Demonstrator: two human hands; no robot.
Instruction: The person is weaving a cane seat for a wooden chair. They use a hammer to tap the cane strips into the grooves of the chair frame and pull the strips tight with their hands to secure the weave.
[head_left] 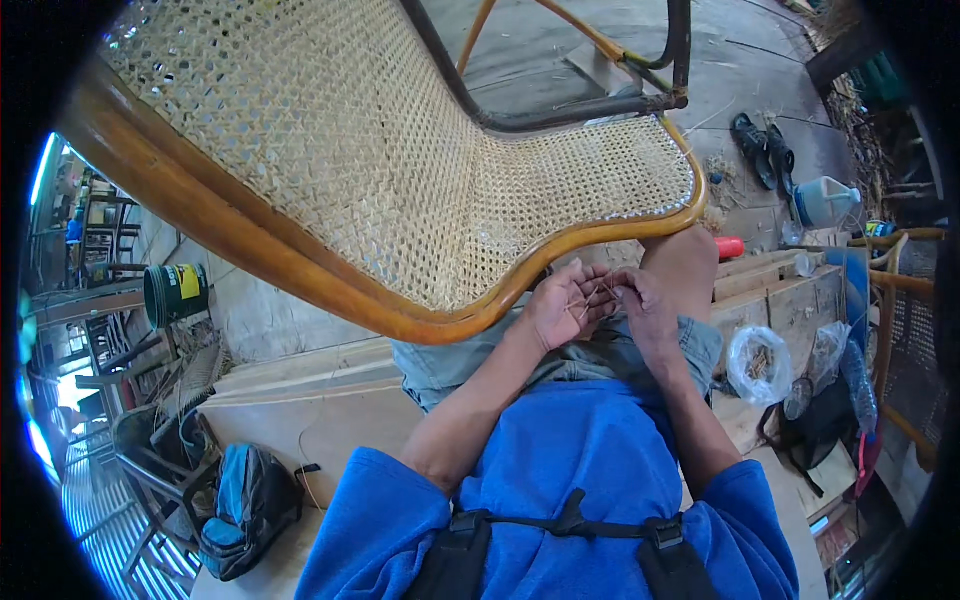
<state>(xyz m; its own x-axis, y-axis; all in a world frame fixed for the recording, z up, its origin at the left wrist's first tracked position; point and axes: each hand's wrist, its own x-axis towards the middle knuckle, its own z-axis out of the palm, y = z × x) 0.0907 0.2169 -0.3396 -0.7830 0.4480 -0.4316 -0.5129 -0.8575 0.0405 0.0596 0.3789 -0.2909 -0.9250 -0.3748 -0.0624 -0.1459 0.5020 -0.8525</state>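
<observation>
A chair frame of curved, varnished rattan with a woven cane panel [400, 170] stands in front of me, its rounded edge [440, 325] running just above my lap. Below that edge, my left hand [568, 308] is turned palm up with its fingers curled round a thin pale cane strand [590, 301]. My right hand [648, 312] meets it from the right, thumb and fingertips pinched on the same strand. Both hands are over my lap, apart from the panel. Where the strand's ends lie is too fine to make out.
I sit on a wooden bench [270, 420]. On the right are a plastic bag [758, 365] of cane scraps, a black bag [815, 425] and a light-blue pail [828, 202]. Sandals [765, 150] lie on the floor. A backpack [240, 510] and a dark green bucket [175, 295] are left.
</observation>
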